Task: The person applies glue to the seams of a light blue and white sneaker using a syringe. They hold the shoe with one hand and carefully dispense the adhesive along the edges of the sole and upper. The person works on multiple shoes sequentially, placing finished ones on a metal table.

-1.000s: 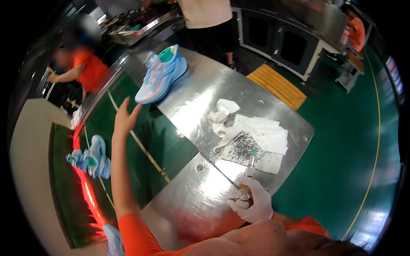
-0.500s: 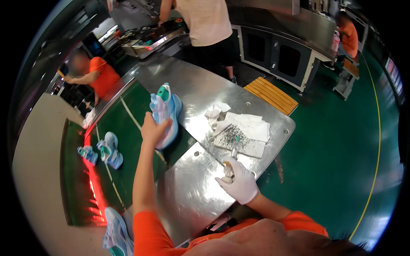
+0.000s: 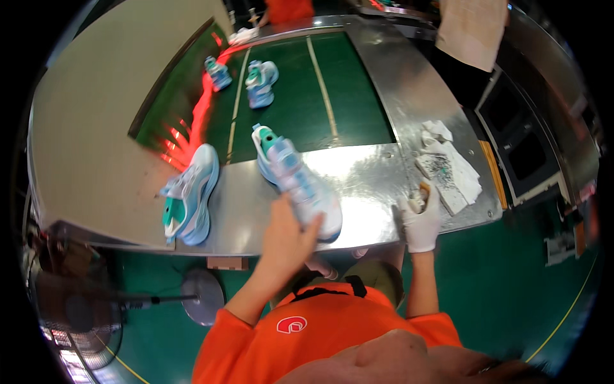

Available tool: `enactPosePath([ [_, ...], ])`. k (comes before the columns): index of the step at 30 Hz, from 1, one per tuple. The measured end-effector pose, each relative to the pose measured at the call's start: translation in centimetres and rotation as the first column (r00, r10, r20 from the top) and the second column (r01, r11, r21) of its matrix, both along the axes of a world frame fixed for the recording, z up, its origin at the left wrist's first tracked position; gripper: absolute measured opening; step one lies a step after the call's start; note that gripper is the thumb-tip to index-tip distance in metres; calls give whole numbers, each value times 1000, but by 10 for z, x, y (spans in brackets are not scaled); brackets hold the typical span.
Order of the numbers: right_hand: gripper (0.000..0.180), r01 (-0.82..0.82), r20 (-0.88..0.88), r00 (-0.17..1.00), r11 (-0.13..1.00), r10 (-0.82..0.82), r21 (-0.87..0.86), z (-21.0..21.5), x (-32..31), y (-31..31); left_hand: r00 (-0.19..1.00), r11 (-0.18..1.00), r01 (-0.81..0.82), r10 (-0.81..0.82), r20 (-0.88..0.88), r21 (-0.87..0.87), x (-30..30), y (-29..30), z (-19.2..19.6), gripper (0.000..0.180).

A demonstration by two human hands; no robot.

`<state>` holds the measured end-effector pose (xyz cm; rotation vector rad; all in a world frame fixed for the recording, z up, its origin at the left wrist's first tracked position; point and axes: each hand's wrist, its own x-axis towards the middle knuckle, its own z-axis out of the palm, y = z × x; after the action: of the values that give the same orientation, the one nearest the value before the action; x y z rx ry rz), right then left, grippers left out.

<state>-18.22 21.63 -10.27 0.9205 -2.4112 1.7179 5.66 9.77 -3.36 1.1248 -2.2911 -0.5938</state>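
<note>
Four pale blue sneakers in view; one, the white-toed sneaker (image 3: 299, 174), is in the bare left hand (image 3: 286, 237) over the front part of the metal bench (image 3: 374, 221). Its fingers are clamped about the toe end, thumb on the right; heel and green lining point away to the left. Cannot tell whether the sole touches the metal. Right hand (image 3: 421, 221), in a white glove, has its fingers curled closed round a small brown-and-whitish item (image 3: 420, 194), too blurred to identify. Just beyond it, to the right: a black-speckled white cloth (image 3: 453, 174), with crumpled tissue (image 3: 437, 131) at its far end. A second sneaker (image 3: 194, 195) lies at the left of the bench, toe pointing away from the person; two smaller-looking sneakers (image 3: 261, 85) sit apart on the green panel (image 3: 288, 80), near the red light streak (image 3: 201, 115).
</note>
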Motion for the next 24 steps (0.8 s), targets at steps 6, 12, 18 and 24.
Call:
enactPosePath([
  [6, 63, -185, 149, 971, 983, 184, -7, 8, -29, 5, 936, 728, 333, -331, 118, -599, -2, -42, 64, 51],
  [12, 43, -280, 300, 935, 914, 190, 292, 64, -38, 10, 826, 795, 561, -556, 93, -233, 11, -90, 36, 63],
  [18, 40, -682, 559, 629, 729, 541, 62, 108, -13, 2, 842, 733, 477, -539, 14, -486, 71, -48, -4, 48],
  [24, 76, -827, 502, 146, 384, 853, -412, 105, 21, -61, 893, 770, 360, -448, -45, -527, 76, -49, -9, 32],
])
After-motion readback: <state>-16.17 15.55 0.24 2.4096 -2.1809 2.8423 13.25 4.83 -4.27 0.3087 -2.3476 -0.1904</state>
